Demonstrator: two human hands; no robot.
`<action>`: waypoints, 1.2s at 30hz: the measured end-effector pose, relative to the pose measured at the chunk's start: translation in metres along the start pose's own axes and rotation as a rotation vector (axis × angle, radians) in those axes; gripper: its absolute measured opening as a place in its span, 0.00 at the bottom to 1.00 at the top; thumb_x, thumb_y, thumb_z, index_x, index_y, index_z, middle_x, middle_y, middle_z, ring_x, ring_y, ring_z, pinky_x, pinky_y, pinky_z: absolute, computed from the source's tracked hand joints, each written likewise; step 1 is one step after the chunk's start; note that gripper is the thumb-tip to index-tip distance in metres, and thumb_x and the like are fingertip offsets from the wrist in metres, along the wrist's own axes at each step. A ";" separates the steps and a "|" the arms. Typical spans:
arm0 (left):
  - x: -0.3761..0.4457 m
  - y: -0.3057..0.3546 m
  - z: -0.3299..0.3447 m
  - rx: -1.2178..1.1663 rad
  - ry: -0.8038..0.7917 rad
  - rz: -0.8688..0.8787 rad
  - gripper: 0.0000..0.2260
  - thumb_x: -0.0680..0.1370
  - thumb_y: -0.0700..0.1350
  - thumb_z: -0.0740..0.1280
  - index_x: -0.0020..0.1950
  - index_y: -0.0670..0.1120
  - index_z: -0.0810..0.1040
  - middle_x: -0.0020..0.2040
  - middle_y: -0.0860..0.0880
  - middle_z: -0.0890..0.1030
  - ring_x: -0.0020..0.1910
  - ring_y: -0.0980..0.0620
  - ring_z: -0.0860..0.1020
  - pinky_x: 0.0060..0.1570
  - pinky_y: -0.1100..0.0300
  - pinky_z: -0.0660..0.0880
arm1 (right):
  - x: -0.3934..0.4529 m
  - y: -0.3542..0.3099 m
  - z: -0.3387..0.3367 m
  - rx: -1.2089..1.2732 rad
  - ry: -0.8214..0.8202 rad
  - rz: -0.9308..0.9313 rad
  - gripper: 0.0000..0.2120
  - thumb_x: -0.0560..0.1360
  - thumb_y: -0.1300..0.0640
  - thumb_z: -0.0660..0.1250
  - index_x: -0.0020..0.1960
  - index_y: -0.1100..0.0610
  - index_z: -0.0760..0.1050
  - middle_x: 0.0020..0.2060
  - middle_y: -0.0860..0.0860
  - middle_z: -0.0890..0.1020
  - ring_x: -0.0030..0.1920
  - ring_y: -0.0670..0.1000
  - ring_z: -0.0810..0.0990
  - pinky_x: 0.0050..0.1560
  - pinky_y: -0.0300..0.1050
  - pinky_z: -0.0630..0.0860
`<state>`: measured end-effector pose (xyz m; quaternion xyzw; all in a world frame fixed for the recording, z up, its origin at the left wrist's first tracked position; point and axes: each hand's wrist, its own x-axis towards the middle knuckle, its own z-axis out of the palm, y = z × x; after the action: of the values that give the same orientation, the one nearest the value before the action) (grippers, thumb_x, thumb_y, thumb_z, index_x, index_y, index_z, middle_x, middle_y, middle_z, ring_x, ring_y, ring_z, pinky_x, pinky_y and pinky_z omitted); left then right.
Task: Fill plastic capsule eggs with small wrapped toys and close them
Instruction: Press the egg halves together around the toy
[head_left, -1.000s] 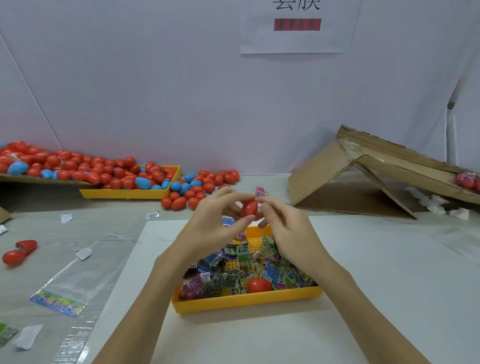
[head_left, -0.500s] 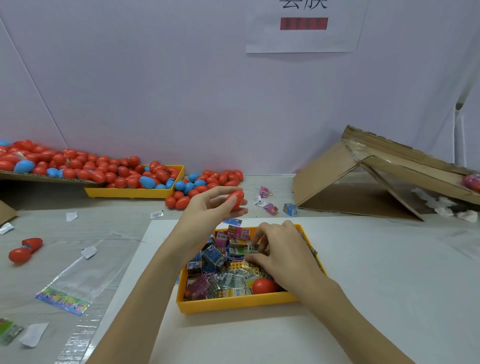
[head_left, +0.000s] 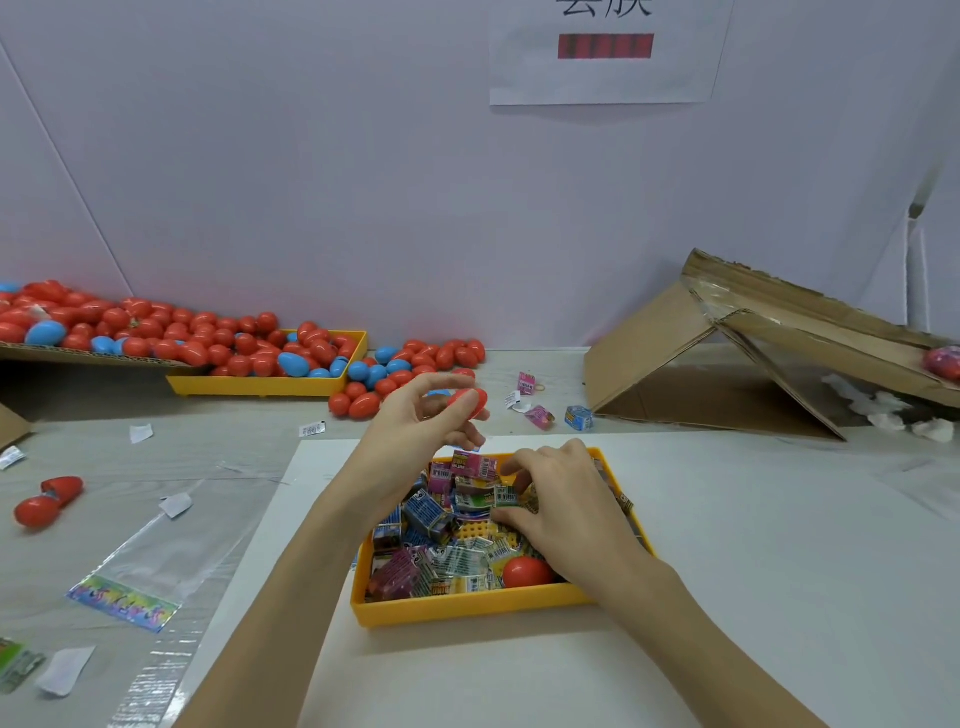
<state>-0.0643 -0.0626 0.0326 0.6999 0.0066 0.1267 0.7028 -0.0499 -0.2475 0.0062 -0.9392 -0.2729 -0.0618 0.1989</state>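
Above the yellow tray, left hand holds a red egg; right hand seemingly pinches a wrapped toy.

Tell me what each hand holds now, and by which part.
The left hand holds a red egg by its near end, between thumb and fingertips. The right hand is down among the toys in the tray; whether it grips one cannot be told.
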 end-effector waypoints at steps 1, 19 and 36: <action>0.000 0.000 0.000 0.020 0.012 0.024 0.10 0.81 0.45 0.70 0.61 0.42 0.81 0.49 0.42 0.87 0.40 0.48 0.85 0.43 0.61 0.81 | 0.000 0.000 0.000 0.005 -0.001 0.000 0.23 0.77 0.39 0.71 0.68 0.46 0.75 0.58 0.45 0.80 0.62 0.49 0.68 0.59 0.45 0.69; -0.003 0.000 -0.005 0.134 -0.062 0.004 0.08 0.82 0.44 0.70 0.59 0.48 0.85 0.52 0.44 0.86 0.46 0.48 0.87 0.47 0.62 0.82 | 0.003 0.021 -0.017 0.206 -0.050 -0.154 0.14 0.85 0.54 0.63 0.67 0.48 0.81 0.59 0.48 0.81 0.60 0.48 0.75 0.63 0.45 0.72; -0.005 -0.009 0.000 0.568 -0.270 0.157 0.07 0.74 0.54 0.78 0.49 0.55 0.85 0.39 0.53 0.83 0.35 0.55 0.78 0.38 0.60 0.77 | 0.006 0.027 -0.025 0.516 -0.071 -0.103 0.17 0.86 0.54 0.60 0.73 0.44 0.75 0.75 0.43 0.73 0.77 0.42 0.65 0.75 0.41 0.65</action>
<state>-0.0673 -0.0629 0.0226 0.8769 -0.1054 0.0797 0.4621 -0.0303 -0.2751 0.0215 -0.8439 -0.3341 0.0330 0.4186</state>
